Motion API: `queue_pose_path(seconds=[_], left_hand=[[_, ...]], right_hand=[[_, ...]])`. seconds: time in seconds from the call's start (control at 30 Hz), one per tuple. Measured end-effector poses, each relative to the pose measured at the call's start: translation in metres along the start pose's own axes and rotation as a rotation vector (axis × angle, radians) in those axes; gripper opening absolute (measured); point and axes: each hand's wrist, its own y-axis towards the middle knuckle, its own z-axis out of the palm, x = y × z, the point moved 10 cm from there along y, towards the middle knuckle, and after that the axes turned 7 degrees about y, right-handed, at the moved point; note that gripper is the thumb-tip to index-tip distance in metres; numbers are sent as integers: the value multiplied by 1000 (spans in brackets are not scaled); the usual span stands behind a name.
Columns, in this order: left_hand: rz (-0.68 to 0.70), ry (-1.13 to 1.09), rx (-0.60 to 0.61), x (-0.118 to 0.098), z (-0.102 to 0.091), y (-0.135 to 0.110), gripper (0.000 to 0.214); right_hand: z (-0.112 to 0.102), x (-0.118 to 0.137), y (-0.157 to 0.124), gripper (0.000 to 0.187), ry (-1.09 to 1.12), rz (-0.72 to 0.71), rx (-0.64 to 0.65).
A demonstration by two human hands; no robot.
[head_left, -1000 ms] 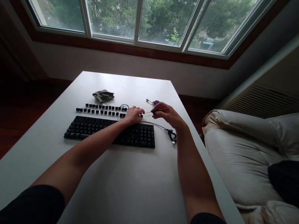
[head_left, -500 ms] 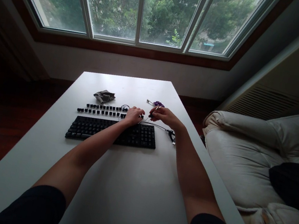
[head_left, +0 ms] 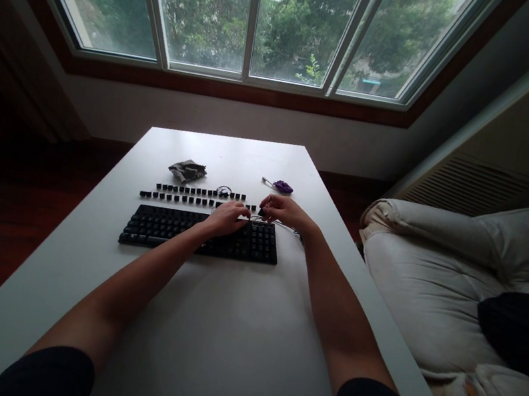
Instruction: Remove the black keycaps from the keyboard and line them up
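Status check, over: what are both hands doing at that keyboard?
Left hand resting on far edge of black keyboard. Right hand pinching a small dark piece just beyond it. Loose keycaps in two rows behind.

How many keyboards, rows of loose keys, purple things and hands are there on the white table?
Keyboard: 1
Rows of loose keys: 2
Purple thing: 1
Hands: 2, the left hand and the right hand
Total: 6
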Motion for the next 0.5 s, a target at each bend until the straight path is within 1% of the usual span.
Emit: queue_pose_path(seconds=[0.03,0.1,0.17,0.23,0.33,0.5], left_hand=[[16,-11,32,-1,2,-6,26],[53,-41,81,-3,4,-17,40],[95,-51,105,-5,4,-26,56],[122,-37,118,-7,4,-32,67],[122,4,134,-8,7,-38,74],[71,74,113,-11,8,-48,75]], right_hand=[[1,-2,1,30,-4,7,2],[2,-5,3,28,-15,14,-4],[3,-6,4,26,-33,13,-9],[8,-5,3,25,-58,16,17],[21,0,0,22,-117,13,77],[36,14,-8,20,-303,-63,69]])
